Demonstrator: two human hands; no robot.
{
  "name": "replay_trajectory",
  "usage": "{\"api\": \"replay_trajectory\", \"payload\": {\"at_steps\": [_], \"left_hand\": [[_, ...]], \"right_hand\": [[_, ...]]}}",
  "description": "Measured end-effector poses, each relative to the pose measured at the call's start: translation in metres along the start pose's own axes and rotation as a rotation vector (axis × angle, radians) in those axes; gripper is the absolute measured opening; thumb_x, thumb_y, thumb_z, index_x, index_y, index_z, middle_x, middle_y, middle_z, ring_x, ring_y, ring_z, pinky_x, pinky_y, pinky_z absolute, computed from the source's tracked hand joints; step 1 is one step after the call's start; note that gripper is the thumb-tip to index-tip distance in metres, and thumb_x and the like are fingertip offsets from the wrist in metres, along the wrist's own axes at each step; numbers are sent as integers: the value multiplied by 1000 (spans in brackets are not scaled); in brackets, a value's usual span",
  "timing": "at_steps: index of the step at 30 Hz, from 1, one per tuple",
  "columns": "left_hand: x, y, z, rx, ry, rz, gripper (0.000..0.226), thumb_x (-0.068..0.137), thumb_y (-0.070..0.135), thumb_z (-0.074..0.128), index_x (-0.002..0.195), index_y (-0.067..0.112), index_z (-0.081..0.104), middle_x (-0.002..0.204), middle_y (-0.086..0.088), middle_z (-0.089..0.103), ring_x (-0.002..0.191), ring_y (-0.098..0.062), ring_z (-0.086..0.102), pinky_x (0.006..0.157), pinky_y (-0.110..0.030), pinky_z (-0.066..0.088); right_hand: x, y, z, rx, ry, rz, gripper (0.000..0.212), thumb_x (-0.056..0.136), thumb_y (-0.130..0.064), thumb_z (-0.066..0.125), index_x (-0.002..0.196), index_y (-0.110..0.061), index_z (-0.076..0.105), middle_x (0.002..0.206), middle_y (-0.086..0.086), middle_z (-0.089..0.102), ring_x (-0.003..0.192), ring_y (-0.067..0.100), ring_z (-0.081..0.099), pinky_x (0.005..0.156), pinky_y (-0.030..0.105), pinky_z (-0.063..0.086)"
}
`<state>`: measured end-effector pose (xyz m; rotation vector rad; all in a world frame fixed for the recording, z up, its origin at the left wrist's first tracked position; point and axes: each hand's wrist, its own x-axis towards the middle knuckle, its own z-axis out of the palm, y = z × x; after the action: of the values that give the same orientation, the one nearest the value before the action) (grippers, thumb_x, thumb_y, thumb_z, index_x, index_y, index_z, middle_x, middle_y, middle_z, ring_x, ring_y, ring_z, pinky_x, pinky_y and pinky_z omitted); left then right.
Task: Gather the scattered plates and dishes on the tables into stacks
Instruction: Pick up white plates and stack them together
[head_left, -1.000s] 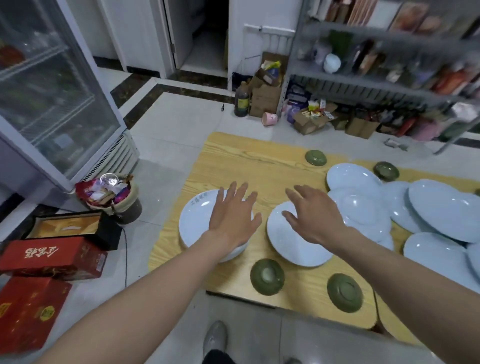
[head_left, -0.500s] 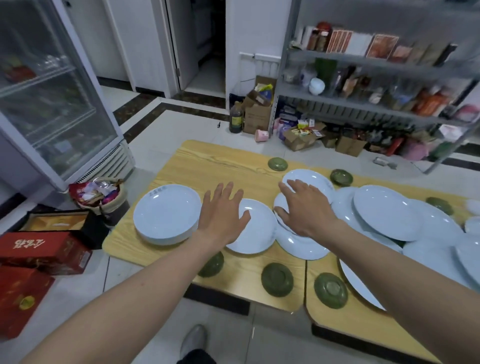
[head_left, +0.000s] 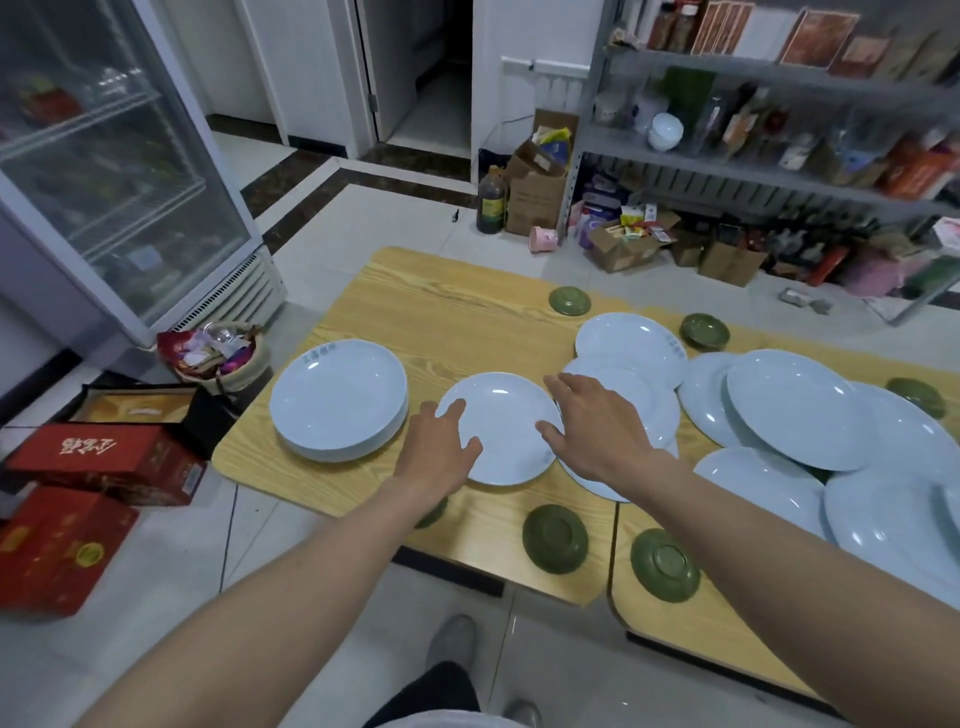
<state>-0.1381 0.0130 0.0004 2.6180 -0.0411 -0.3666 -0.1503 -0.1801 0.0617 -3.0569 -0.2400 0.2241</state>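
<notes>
Two hands flank a glossy round white plate (head_left: 501, 423) on the pale wood-grain table (head_left: 441, 322).
The left hand (head_left: 435, 453) and right hand (head_left: 597, 431) rest loosely spread fingers on its opposite rims, not clasping it; a smooth plate stack (head_left: 337, 400) sits just left, and a ridged green saucer (head_left: 555, 538) lies nearer.

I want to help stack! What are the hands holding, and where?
Nothing is clearly gripped. Both touch the middle plate with loose fingers: left hand on its left rim, right hand on its right rim.
</notes>
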Motion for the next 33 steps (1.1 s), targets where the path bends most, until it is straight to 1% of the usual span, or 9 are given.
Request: {"api": "replay_trajectory", "payload": {"at_steps": [5,8,13,19,24,26,28,31,33], "left_hand": [[25,-16,23,-94,-103,-121,63,97,34,54,154,22,29,144,-16,37,130,-31,42,101,-34,39],[39,-20,31,-123,-119,-165,64,96,31,56,154,21,30,145,-17,36,133,-32,40,104,-35,38],[58,-28,44,-208,-121,-247,63,94,27,61,151,20,35,145,-15,37,131,-31,43,104,-35,38],[69,-41,58,-439,-90,-334,65,90,9,65,149,14,38,145,-13,44,132,-30,44,106,-35,39],[72,-50,67,-672,-50,-401,68,85,-5,66,146,16,44,143,-7,48,129,-27,48,107,-35,42],[73,-53,69,-820,-28,-439,71,81,-11,66,143,19,48,137,-7,52,122,-28,53,102,-43,50],[73,-52,67,-933,-16,-453,71,80,-14,65,141,21,51,128,-6,56,116,-28,56,95,-47,55],[72,-47,61,-1004,14,-410,67,82,-14,65,137,23,54,120,-4,55,111,-27,57,88,-46,58],[67,-43,54,-1032,37,-378,66,83,-14,65,137,23,54,121,-4,55,110,-26,58,78,-40,61]], "right_hand": [[11,8,15,25,-38,24,59,101,-42,45,152,-17,29,154,3,36,140,23,34,101,37,40],[16,13,22,53,-58,51,58,100,-41,46,151,-18,31,155,2,37,140,23,34,102,38,40],[24,20,33,68,-102,91,60,100,-41,46,152,-17,30,154,2,37,140,23,34,103,39,39],[30,25,47,106,-136,126,57,98,-39,48,150,-19,34,149,0,43,134,23,41,97,38,42],[32,25,50,112,-136,133,55,97,-39,48,148,-20,37,140,1,50,127,25,47,91,39,47],[31,24,48,79,-141,119,57,98,-39,48,150,-18,35,145,3,47,131,26,44,97,39,43],[31,22,44,53,-140,105,59,99,-39,47,151,-17,32,149,4,43,135,25,40,102,37,39],[32,21,36,35,-114,83,59,100,-40,47,152,-16,31,151,5,41,137,24,38,106,34,35],[30,20,29,26,-87,65,59,100,-40,46,152,-15,31,152,5,39,138,24,36,108,34,32]]}}
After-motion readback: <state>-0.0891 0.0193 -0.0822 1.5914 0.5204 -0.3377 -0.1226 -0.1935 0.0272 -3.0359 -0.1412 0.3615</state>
